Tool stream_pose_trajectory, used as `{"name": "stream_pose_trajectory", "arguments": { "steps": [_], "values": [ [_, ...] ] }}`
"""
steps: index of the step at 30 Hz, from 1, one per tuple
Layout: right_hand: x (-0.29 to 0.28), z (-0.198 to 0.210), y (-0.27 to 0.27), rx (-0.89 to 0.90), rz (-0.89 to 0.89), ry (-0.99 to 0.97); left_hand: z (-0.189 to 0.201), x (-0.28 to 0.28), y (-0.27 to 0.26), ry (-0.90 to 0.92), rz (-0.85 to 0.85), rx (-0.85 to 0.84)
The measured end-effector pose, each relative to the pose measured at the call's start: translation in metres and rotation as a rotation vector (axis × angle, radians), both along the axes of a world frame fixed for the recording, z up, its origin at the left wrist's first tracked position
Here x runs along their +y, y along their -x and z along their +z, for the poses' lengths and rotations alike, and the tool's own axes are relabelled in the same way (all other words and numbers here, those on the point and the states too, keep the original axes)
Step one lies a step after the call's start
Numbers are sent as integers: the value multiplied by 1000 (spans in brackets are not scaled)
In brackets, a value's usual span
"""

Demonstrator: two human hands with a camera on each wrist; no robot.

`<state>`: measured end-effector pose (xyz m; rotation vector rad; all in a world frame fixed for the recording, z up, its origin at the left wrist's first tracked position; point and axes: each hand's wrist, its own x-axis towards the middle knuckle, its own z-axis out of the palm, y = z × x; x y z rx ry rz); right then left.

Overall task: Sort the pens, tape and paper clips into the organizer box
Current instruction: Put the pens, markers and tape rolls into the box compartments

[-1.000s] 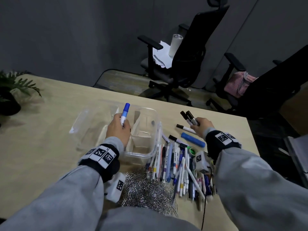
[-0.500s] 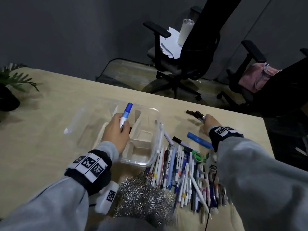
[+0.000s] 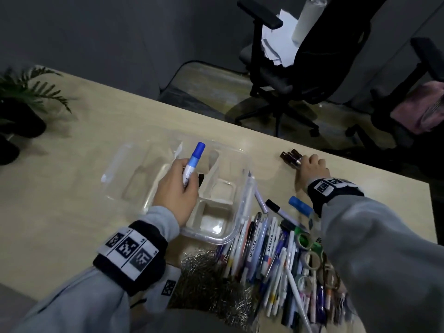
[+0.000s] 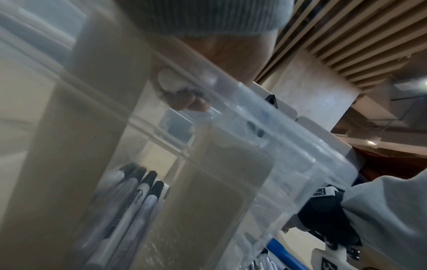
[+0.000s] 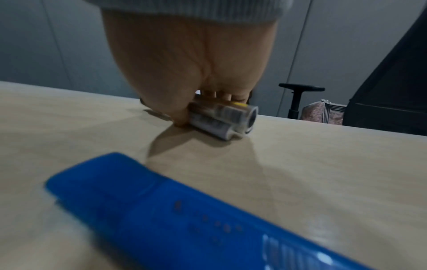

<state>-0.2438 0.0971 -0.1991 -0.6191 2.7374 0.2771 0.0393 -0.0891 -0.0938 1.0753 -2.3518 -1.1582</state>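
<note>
While the left hand (image 3: 176, 188) grips a blue-capped white marker (image 3: 192, 164) upright over the clear plastic organizer box (image 3: 230, 234), the right hand (image 3: 312, 167), at two o'clock, clasps dark-capped markers (image 3: 290, 158) against the pale wooden table (image 3: 72, 200); pens (image 3: 264, 251), tape rolls (image 3: 310, 258), silver paper clips (image 3: 211, 280) at six o'clock.

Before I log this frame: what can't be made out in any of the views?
- Left hand fingertips: head view, behind the blue-capped marker; left wrist view, blurred through the organizer box.
- Dark-capped markers under the right hand: count unclear, motion blur.
- Pen pile: lower part blurred.
</note>
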Motion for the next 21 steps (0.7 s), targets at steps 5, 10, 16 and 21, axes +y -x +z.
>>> {"name": "stream_pose_trajectory", "arguments": {
  "steps": [5,10,16,21],
  "values": [
    [-2,7,-25,-118,-98,92,-4,-2,-3,18,-100,-42],
    [-1,41,-43,-132,-165,270,-11,-1,-6,136,-182,-141],
    [-14,132,-83,-274,-360,824,-1,2,-8,100,-187,-260],
    [-50,180,-155,-561,-355,1142,7,-2,-21,-120,-49,-220]
  ]
}}
